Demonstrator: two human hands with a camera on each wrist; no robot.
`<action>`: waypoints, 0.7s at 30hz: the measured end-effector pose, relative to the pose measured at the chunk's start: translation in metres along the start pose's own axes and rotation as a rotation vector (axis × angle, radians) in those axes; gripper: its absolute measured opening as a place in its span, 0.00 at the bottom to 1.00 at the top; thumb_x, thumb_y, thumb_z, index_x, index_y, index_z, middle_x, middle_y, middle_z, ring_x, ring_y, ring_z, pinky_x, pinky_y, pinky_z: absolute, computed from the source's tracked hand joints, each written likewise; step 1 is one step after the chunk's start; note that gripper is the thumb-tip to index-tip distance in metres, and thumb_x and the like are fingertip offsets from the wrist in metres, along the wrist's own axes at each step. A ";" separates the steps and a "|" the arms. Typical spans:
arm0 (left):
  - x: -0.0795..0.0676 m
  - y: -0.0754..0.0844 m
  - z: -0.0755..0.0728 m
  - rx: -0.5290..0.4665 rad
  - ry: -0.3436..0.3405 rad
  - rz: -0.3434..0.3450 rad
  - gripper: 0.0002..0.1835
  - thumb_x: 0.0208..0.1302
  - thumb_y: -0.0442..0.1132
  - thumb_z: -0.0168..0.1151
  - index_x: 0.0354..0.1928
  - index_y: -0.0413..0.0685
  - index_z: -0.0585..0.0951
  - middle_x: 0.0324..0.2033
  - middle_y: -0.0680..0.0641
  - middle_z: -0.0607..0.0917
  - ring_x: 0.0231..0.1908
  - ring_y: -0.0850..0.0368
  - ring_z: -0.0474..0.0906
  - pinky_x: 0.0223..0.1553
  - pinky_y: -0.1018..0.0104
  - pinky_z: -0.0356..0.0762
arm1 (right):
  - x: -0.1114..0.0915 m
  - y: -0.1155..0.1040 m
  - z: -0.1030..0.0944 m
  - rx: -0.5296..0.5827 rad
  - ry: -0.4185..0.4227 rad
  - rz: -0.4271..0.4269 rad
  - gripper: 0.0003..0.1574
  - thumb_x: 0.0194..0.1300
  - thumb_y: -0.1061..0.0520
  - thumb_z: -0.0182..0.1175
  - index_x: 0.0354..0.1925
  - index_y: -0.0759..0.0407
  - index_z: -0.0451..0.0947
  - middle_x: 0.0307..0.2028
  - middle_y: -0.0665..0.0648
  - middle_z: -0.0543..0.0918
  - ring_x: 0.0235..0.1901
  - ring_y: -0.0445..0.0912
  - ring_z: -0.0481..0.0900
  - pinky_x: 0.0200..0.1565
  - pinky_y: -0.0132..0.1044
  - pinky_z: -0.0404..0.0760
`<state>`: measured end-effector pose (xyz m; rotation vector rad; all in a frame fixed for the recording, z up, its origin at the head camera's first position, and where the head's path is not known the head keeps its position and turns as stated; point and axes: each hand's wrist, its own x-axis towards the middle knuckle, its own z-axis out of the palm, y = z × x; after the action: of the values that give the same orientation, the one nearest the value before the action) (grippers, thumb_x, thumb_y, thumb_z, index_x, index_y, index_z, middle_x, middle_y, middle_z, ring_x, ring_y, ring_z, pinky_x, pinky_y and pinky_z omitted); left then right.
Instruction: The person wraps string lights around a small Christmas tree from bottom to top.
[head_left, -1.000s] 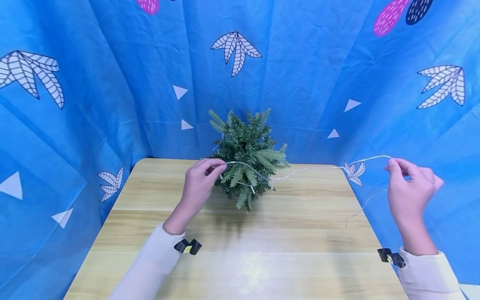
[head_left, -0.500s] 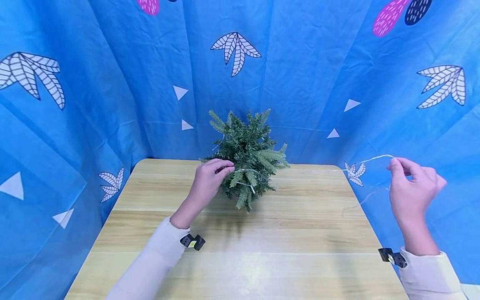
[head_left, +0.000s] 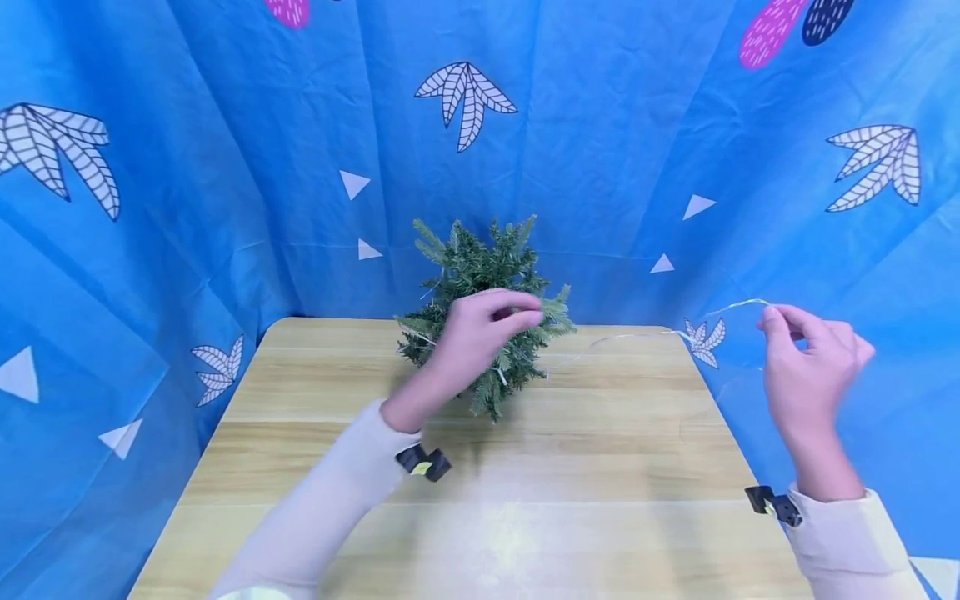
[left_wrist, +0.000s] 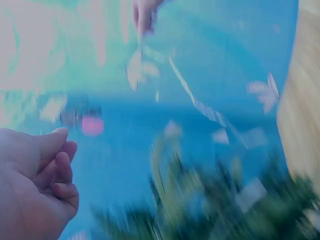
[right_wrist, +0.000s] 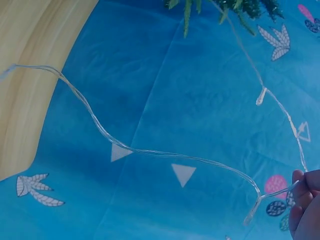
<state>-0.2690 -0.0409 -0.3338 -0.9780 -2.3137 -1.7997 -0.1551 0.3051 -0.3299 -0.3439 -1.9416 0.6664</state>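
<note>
A small green artificial pine tree (head_left: pixel 480 258) stands at the back of the table. Thin clear string lights (right_wrist: pixel 261 96) run from its branches towards the right. My right hand (head_left: pixel 813 367) pinches the wire between thumb and index finger, with a loose tail hanging below. In front of the tree is my left hand (head_left: pixel 480 333), hiding part of the branches. Its fingers are loosely curled, and the left wrist view shows nothing between them. One white bulb (head_left: pixel 501 375) shows low on the tree. The left wrist view is blurred.
A light wooden table (head_left: pixel 495 500) lies under both hands, with rounded back corners. Blue printed cloth (head_left: pixel 600 167) hangs closely behind it and along both sides. Black devices are strapped to both wrists, over white sleeves.
My left hand has let go of the wire and moved right across the front of the tree. The right hand keeps its pinch and has barely moved.
</note>
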 end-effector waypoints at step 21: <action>0.099 0.071 0.140 0.012 -0.388 -0.113 0.18 0.65 0.46 0.70 0.57 0.60 0.85 0.49 0.60 0.87 0.46 0.73 0.79 0.39 0.80 0.77 | -0.005 -0.020 0.010 0.111 0.022 -0.191 0.11 0.67 0.57 0.67 0.36 0.64 0.90 0.31 0.20 0.75 0.39 0.26 0.66 0.58 0.33 0.51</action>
<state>-0.2666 0.1357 -0.2778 -1.3227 -2.6438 -1.7624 -0.1610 0.2834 -0.3252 -0.0941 -1.8798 0.6391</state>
